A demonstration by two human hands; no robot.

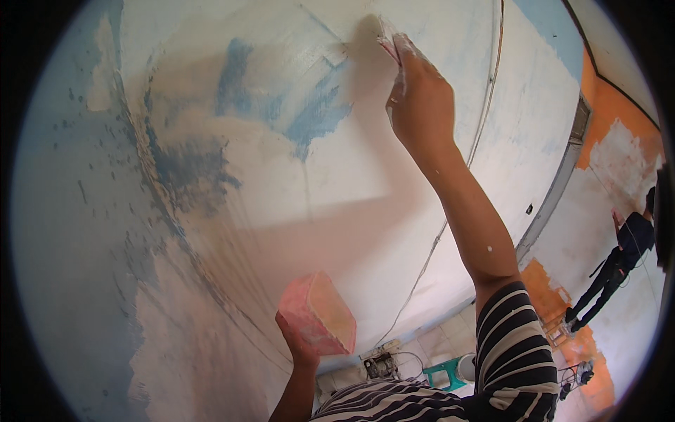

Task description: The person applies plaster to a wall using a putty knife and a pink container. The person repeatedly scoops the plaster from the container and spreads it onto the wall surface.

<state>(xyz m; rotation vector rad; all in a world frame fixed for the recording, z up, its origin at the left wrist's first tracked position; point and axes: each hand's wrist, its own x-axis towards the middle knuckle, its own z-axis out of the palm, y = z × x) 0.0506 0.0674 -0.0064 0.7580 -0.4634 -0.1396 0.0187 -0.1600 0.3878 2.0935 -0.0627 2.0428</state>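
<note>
Raised high against the wall (337,183), my right hand (424,105) is closed around a putty-smeared scraper (386,41). White filler is smeared on the fingers too. The scraper's blade is seen edge-on, and I cannot tell whether it touches the wall. Lower down, my left hand (302,349) grips a pink tub (297,309) from its side and underside. The tub is tilted and its inside shows pale, creamy filler. White filler covers much of the wall, with blue paint patches (316,116) showing above the tub and to the left.
A thin cable (485,112) runs down the wall beside my right arm; a rough line (158,190) curves along its left. Near the floor are a green stool (441,377) and a white bucket (467,368). Another person (629,243) stands far right by an orange-and-white wall.
</note>
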